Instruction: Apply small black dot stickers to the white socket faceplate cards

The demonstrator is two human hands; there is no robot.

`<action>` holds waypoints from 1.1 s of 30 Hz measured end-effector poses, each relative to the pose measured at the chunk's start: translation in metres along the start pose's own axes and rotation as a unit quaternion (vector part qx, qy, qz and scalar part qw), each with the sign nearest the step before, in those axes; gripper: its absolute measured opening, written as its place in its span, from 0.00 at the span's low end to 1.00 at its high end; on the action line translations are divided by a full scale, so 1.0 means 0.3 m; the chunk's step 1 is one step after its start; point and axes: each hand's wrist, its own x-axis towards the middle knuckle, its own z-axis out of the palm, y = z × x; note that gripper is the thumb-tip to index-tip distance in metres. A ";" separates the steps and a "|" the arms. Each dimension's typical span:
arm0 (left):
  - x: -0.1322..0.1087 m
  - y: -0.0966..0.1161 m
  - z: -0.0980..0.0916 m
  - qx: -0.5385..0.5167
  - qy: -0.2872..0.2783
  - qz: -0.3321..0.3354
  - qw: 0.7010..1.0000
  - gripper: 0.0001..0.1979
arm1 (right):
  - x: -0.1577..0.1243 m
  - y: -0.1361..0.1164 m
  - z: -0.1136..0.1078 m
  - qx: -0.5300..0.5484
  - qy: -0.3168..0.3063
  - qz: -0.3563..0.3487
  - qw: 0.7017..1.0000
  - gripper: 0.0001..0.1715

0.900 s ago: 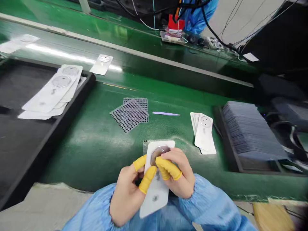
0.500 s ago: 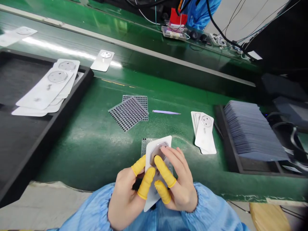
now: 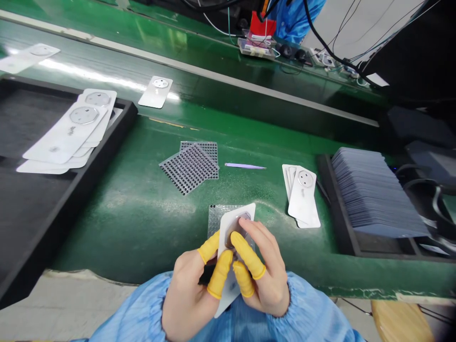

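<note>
Both hands hold one white card (image 3: 232, 223) with a round metal disc at its top, just over the near edge of the green bench. My left hand (image 3: 194, 289) grips the card's left side, thumb and forefinger in yellow finger cots. My right hand (image 3: 261, 273) pinches it from the right, and one yellow-capped finger presses on the disc. A clear dotted sheet (image 3: 215, 217) lies on the bench directly under the card.
Dotted sticker sheets (image 3: 191, 164) and purple tweezers (image 3: 245, 166) lie mid-bench. A small stack of white cards (image 3: 302, 195) sits right, beside a black tray of grey sheets (image 3: 374, 192). A black tray (image 3: 76, 190) with more cards (image 3: 69, 133) is left. One card (image 3: 156, 92) rides the conveyor.
The card has tilted and dropped slightly toward me. My right fingers slid from covering its upper edge down onto the disc. The view shifted a little.
</note>
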 end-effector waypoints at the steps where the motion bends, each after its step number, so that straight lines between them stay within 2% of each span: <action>1: 0.000 0.002 0.000 0.003 0.003 0.003 1.000 0.12 | -0.001 -0.002 0.001 -0.006 0.001 0.002 1.000 0.27; 5: -0.002 0.000 0.000 0.035 0.051 0.020 0.998 0.10 | -0.001 -0.022 0.007 -0.064 -0.030 0.006 0.997 0.28; 8: -0.002 -0.014 0.005 0.048 0.078 -0.010 0.996 0.09 | -0.001 -0.028 0.017 -0.097 -0.074 0.009 0.992 0.29; 11: 0.011 -0.025 0.015 -0.008 0.052 -0.070 0.996 0.08 | 0.000 -0.004 0.024 -0.058 -0.110 0.017 0.992 0.32; 13: 0.030 -0.022 0.023 -0.092 0.029 -0.106 0.990 0.07 | 0.000 0.022 0.025 0.002 -0.115 0.025 0.993 0.32; 15: 0.055 -0.009 0.028 -0.205 0.012 -0.143 0.968 0.07 | -0.001 0.043 0.023 0.063 -0.096 0.048 0.992 0.30; 17: 0.076 0.006 0.030 -0.307 -0.004 -0.172 0.936 0.08 | -0.001 0.052 0.023 0.117 -0.037 0.113 0.986 0.30; 19: 0.091 0.018 0.028 -0.363 -0.018 -0.173 0.916 0.08 | 0.002 0.050 0.028 0.186 0.028 0.208 0.960 0.33; 21: 0.100 0.023 0.024 -0.375 -0.030 -0.154 0.914 0.09 | 0.007 0.044 0.036 0.269 0.059 0.270 0.923 0.32; 23: 0.105 0.023 0.018 -0.362 -0.037 -0.143 0.920 0.09 | 0.011 0.039 0.042 0.327 0.063 0.280 0.900 0.27; 26: 0.113 0.019 0.008 -0.334 -0.033 -0.152 0.929 0.05 | 0.011 0.031 0.044 0.343 0.083 0.279 0.893 0.23; 30: 0.121 0.015 -0.002 -0.326 -0.015 -0.148 0.933 0.03 | 0.014 0.017 0.040 0.340 0.091 0.277 0.894 0.22; 33: 0.121 0.010 -0.005 -0.313 -0.006 -0.140 0.939 0.05 | 0.025 0.012 0.038 0.372 0.080 0.274 0.884 0.26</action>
